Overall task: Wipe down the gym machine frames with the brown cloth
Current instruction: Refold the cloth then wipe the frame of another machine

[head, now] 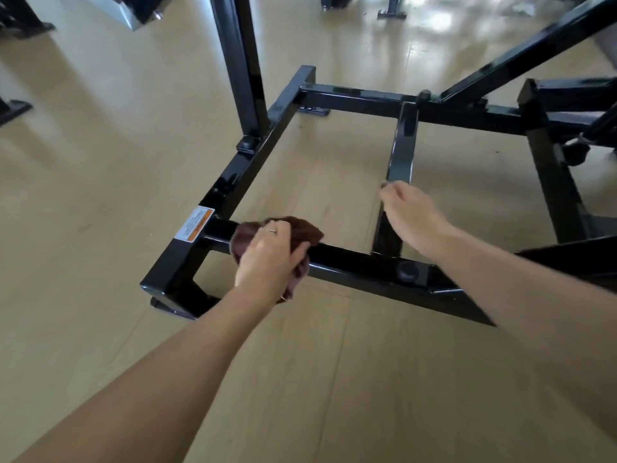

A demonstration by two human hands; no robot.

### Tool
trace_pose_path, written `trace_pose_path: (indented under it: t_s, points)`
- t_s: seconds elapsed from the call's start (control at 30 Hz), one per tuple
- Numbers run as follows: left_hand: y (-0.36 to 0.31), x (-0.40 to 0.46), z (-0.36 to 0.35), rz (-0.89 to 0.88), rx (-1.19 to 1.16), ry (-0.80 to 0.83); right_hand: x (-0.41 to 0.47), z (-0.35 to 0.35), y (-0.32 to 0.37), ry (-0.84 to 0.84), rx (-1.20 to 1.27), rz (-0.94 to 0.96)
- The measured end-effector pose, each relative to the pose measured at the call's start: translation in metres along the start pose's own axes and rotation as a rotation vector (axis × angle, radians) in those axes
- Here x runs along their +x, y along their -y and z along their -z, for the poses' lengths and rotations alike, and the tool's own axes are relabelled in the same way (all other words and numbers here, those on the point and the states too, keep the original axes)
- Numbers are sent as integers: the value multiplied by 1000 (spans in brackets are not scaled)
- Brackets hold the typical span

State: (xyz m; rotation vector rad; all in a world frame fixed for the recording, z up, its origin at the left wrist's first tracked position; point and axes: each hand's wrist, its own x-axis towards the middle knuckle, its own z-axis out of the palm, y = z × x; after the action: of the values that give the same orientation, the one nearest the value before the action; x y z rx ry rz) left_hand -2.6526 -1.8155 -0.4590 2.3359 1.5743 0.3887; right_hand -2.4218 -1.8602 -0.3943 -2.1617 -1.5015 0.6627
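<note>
A black steel gym machine frame (350, 262) lies low on the wooden floor, built of square tubes in a rectangle. My left hand (267, 255) grips the brown cloth (300, 230), which is bunched over the near crossbar close to its left corner. My right hand (414, 215) rests on the middle bar (402, 145) that runs away from me, fingers curled over its near end. The cloth wraps the top and front of the bar; its underside is hidden.
An orange and white warning label (195, 225) sits on the left rail. A black upright post (240, 68) rises from that rail. A slanted bar (521, 58) and further frame parts stand at the right. Other machine feet (390, 11) show at the back.
</note>
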Motion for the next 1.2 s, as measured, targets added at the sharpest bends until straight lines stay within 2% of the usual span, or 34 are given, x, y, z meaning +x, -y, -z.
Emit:
trace_pose_path:
  t_s: [0.03,0.07,0.2,0.27,0.37,0.43,0.5,0.6,0.63,0.7,0.77,0.9,1.0,1.1,1.2]
  points:
    - [-15,-1,-8,-55,10,11,-1,-2,-6,-114,190,-85]
    - [-27,-2,-16,-111,37,11,-2,-2,-10,-172,253,-109]
    - [-76,-17,-48,-258,-4,-19,-16,5,-38,-269,193,-71]
    - [-100,-21,-55,-209,-94,-9,-25,5,-45,-309,180,-43]
    - [-121,-20,-61,-121,-240,-20,-43,-9,-47,-273,152,42]
    - [-129,-20,-58,-148,-439,-5,-56,-17,-44,-230,155,94]
    - [-132,-18,-55,-93,-703,62,-69,-25,-38,-191,92,164]
    - [-128,-7,-46,209,-1275,360,-78,-28,-34,-150,-157,224]
    - [-123,-4,-41,304,-1442,411,-78,-27,-36,-118,-246,214]
    - [-112,6,-31,420,-1602,357,-79,-26,-42,-34,-413,198]
    - [-100,16,-25,391,-1488,263,-81,-31,-44,23,-568,203]
    - [-70,30,-24,52,-557,51,-69,-41,-37,-9,-684,184]
    - [-46,37,-27,-50,-112,72,-56,-41,-38,9,-592,129]
    - [-35,37,-39,-219,331,109,-27,-35,-42,76,-449,-18]
    - [-37,39,-42,-195,302,53,27,-25,-45,67,-347,-165]
